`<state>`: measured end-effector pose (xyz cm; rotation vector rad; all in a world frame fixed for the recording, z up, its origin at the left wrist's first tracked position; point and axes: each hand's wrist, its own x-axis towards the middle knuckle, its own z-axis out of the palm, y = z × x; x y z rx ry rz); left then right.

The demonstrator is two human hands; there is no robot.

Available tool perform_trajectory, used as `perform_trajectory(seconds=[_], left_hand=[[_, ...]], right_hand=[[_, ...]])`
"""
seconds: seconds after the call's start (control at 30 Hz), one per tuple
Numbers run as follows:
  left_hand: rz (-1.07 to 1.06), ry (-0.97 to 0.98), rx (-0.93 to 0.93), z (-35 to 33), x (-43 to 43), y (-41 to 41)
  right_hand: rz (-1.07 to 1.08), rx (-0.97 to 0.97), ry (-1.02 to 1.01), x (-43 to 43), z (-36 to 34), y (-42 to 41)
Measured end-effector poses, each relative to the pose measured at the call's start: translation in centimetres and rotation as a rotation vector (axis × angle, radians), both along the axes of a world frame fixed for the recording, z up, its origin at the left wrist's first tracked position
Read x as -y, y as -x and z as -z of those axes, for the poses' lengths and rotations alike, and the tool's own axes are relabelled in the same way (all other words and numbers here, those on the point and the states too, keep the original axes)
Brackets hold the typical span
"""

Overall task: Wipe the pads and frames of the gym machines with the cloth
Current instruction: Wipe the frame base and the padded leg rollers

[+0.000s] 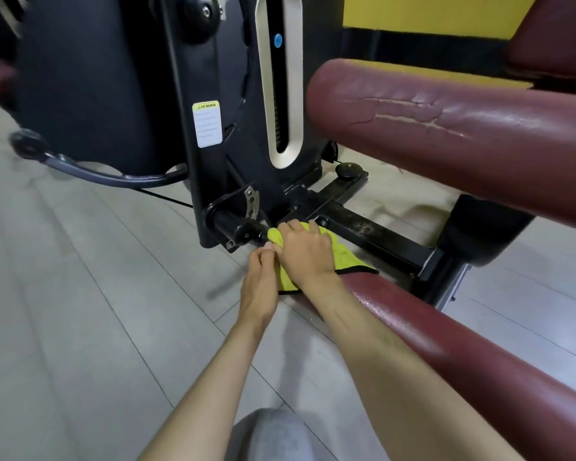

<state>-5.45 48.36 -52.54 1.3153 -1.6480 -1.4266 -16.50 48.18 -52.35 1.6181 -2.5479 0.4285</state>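
A yellow-green cloth (345, 257) with a dark hem lies bunched at the foot of the black machine frame (376, 236), low in the middle of the view. My right hand (305, 252) grips the bunched cloth against the frame, beside a short black peg (243, 229). My left hand (258, 284) sits just left of it, its fingertips pinching the cloth's near edge. A maroon roller pad (446, 334) runs under my right forearm toward the lower right. A second, cracked maroon roller pad (446, 128) hangs above at the right.
The black weight-stack housing (213, 94) with a silver slot and a warning sticker (207, 124) rises behind my hands. A curved grey bar (90, 169) sweeps over the pale plank floor (80, 294) at the left. My grey-clad knee (273, 437) shows at the bottom edge. A yellow wall lies behind.
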Motion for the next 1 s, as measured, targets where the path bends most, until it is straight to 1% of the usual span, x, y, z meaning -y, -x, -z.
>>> perform_trajectory(seconds=[0.1, 0.17, 0.23, 0.3, 0.37, 0.43, 0.5, 0.57, 0.67, 0.8, 0.9, 1.0], left_hand=[[-0.021, 0.078, 0.036, -0.6, -0.3, 0.0], [-0.01, 0.129, 0.029, -0.9, -0.3, 0.0], [-0.015, 0.214, 0.019, -1.0, -0.1, 0.1], [-0.024, 0.31, 0.063, -1.1, -0.1, 0.4], [-0.052, 0.368, 0.13, -1.1, 0.0, 0.7], [-0.078, 0.398, 0.19, -1.1, 0.0, 1.0], [-0.091, 0.416, 0.241, -1.0, -0.1, 1.2], [-0.091, 0.454, 0.248, -0.6, -0.3, 1.4], [-0.095, 0.476, 0.258, -0.3, -0.2, 1.7], [-0.069, 0.412, 0.26, 0.0, 0.3, 1.9], [-0.082, 0.4, 0.232, -0.1, -0.1, 2.2], [-0.053, 0.452, 0.257, -0.1, -0.2, 2.1]], right_hand=[[-0.042, -0.011, 0.07, -3.3, -0.1, 0.1], [-0.038, -0.039, 0.103, -7.5, 0.0, 0.8], [-0.018, -0.078, 0.09, -12.8, 0.3, 1.5], [0.022, -0.136, 0.068, -18.3, 0.8, 2.4], [0.085, -0.163, 0.095, -22.6, 1.3, 2.9], [0.154, -0.15, 0.135, -24.4, 1.8, 2.7], [0.214, -0.14, 0.121, -23.3, 2.0, 2.2], [0.237, -0.135, 0.096, -20.3, 1.7, 1.8], [0.195, -0.072, 0.074, -13.4, 1.2, 1.1], [0.126, 0.018, 0.111, -5.5, -0.1, 0.0], [0.083, 0.046, 0.086, -4.2, -0.3, 0.7], [0.05, 0.061, 0.104, -5.8, -0.3, 1.4]])
